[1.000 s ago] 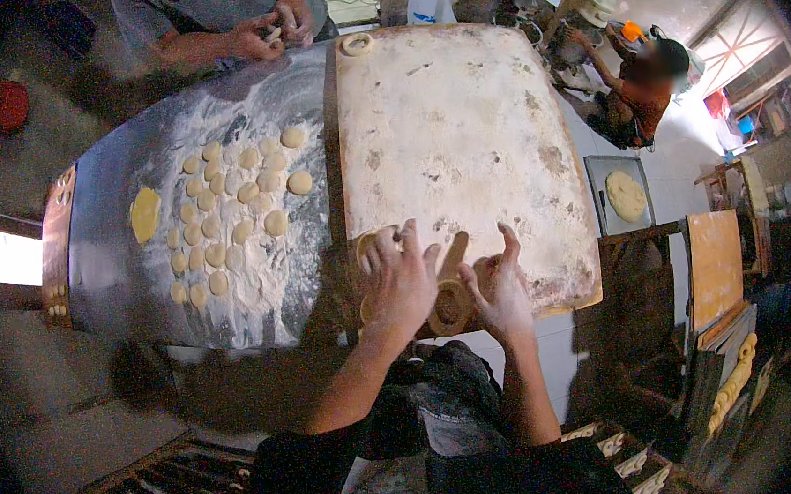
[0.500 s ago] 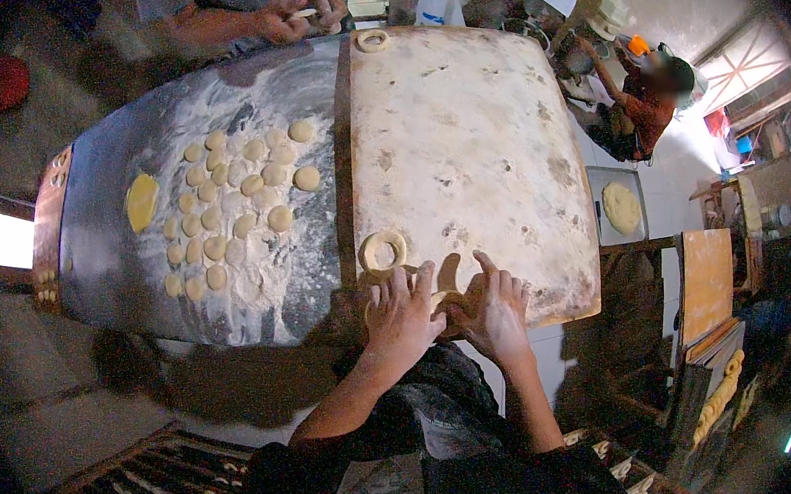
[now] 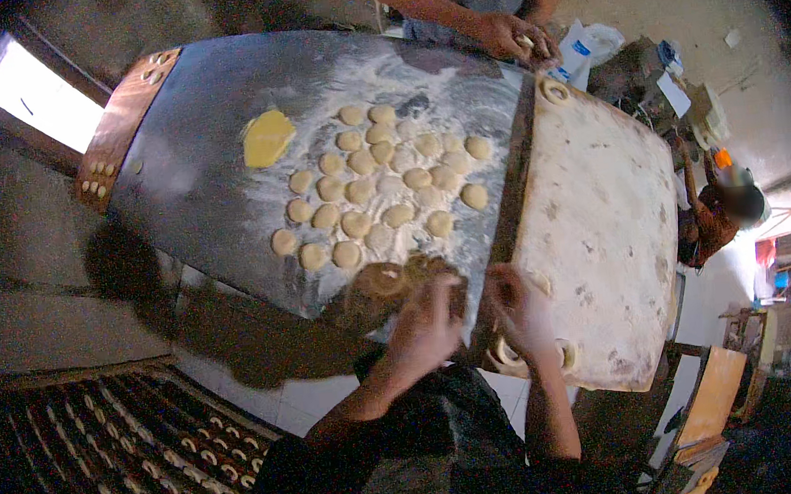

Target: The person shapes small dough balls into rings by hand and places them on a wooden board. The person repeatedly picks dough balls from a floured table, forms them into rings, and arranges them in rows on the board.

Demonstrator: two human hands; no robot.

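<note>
My left hand (image 3: 424, 324), smeared by motion, is over the near edge of the dark floured table (image 3: 206, 122). A round dough ball (image 3: 384, 281) lies in shadow just beyond it. My right hand (image 3: 524, 316), also blurred, hovers over the near left corner of the pale floured board (image 3: 592, 230). Whether either hand holds anything cannot be made out. A dough ring (image 3: 506, 354) shows partly beside my right wrist, which hides the rest of it. Several flat dough balls (image 3: 356, 224) lie in loose rows on the flour.
A yellow dough slab (image 3: 268, 138) lies beyond the balls. Another dough ring (image 3: 554, 92) sits at the board's far corner, near a co-worker's hands (image 3: 519, 40) holding a small pale piece. Racks of shaped dough (image 3: 141, 457) stand at lower left. A second person (image 3: 722, 218) is at far right.
My view has swung left. Both hands have lifted off the dough on the pale board and shifted toward the dark table; that dough stays on the board.
</note>
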